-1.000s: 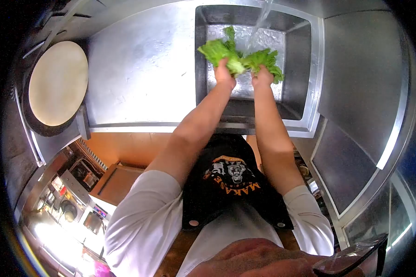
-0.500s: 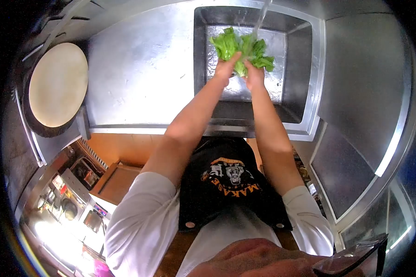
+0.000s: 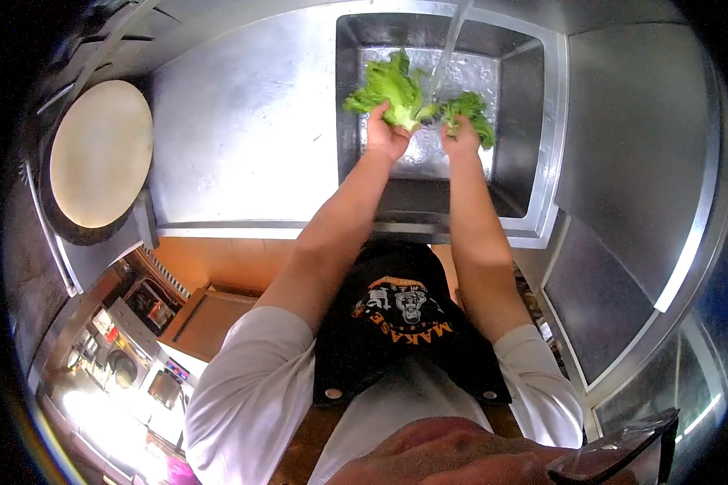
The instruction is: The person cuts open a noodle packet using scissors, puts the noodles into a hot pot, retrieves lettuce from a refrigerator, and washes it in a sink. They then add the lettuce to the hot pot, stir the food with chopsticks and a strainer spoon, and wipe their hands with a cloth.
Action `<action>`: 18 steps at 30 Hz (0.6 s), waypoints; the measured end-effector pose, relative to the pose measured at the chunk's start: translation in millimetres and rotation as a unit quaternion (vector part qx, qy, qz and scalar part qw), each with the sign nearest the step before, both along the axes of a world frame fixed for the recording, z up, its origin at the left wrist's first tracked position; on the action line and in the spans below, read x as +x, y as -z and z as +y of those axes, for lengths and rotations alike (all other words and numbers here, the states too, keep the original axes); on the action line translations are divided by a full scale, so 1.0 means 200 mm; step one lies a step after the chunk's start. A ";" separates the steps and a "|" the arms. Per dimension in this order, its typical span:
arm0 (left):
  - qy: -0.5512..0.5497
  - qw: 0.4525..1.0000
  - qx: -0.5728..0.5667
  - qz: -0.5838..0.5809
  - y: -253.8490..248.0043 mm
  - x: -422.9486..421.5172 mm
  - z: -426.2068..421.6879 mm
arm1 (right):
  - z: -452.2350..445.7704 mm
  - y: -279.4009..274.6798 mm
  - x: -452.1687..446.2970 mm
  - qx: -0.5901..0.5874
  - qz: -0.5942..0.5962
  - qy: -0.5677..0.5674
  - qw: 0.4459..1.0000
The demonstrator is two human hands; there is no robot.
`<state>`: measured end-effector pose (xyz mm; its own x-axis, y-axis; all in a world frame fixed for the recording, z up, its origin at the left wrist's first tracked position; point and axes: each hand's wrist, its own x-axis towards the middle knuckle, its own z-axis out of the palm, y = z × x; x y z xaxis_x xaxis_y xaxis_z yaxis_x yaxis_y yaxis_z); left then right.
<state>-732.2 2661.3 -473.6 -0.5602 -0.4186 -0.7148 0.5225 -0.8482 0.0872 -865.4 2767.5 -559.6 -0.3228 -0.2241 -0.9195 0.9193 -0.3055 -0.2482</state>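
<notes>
Over the sink (image 3: 516, 121), my left hand (image 3: 387, 136) is closed round the pale base of a leafy green lettuce (image 3: 390, 85). A smaller clump of darker green leaves (image 3: 473, 113) is gripped in my right hand (image 3: 461, 139). A narrow gap lies between the two bunches near their stems. From the top, a stream of water (image 3: 451, 48) runs down between them into the basin. Some of my fingertips are hidden behind the leaves.
To the left of the sink stretches a wet metal counter (image 3: 243, 129). A round pale board (image 3: 101, 153) stands at the far left. Grey metal panels (image 3: 635, 121) rise on the right. Below the counter sits a brown box (image 3: 206, 319).
The greens, held together before, are now apart in two bunches. My left hand has shifted slightly left and down, my right hand slightly right.
</notes>
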 end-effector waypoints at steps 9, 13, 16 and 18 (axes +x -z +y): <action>0.274 0.935 -0.140 -0.174 0.15 -0.10 -0.03 | -0.11 -0.36 0.09 -0.098 0.047 -0.205 0.973; 0.217 0.904 -0.142 -0.339 0.02 -0.14 0.05 | -0.10 -0.22 0.21 0.029 0.271 -0.084 0.958; 0.308 0.845 -0.222 -0.376 0.10 -0.13 0.16 | -0.01 -0.23 0.23 0.123 0.451 -0.291 0.835; 0.291 0.854 -0.173 -0.395 0.09 -0.11 0.17 | 0.01 -0.22 0.26 0.110 0.431 -0.250 0.860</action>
<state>-754.2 2694.5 -492.1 -0.1460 -0.4965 -0.8556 -0.3159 -0.7962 0.5160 -812.8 2769.0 -515.4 -0.8196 -0.3846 -0.4247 0.3670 0.2169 -0.9046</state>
